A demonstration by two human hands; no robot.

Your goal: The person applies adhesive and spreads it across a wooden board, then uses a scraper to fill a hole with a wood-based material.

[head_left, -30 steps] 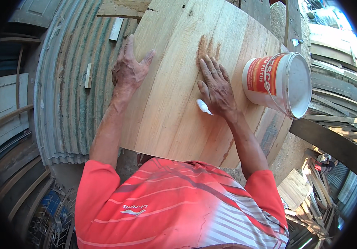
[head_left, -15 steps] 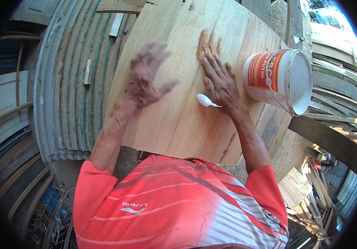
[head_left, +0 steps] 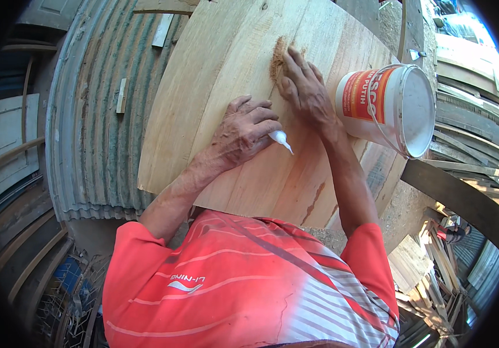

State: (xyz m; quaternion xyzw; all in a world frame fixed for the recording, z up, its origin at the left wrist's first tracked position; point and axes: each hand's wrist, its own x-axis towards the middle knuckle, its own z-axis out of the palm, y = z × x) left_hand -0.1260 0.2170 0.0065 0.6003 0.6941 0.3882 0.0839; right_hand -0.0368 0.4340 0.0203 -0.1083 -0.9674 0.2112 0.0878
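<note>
Bottle (head_left: 278,137), small and white, is over the wooden panel's (head_left: 182,116) middle; I have the left hand's (head_left: 242,131) fingers curled round it, nozzle (head_left: 288,148) poking out rightward; I hold the right hand (head_left: 308,93) farther forward, fingers nearly together, tips beside brown dust (head_left: 276,61), forearm (head_left: 351,174) slanting past the bucket (head_left: 388,139).

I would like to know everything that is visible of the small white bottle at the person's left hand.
The small white bottle looks like smooth plastic, with a rounded body narrowing into a thin, pointed nozzle. The left hand curls over its rear part, hiding it, and seems to hold it. The nozzle sticks out free, aimed rightward and back toward the person. It is above the wooden panel; whether it touches the wood is unclear. Its contents cannot be seen.
</note>
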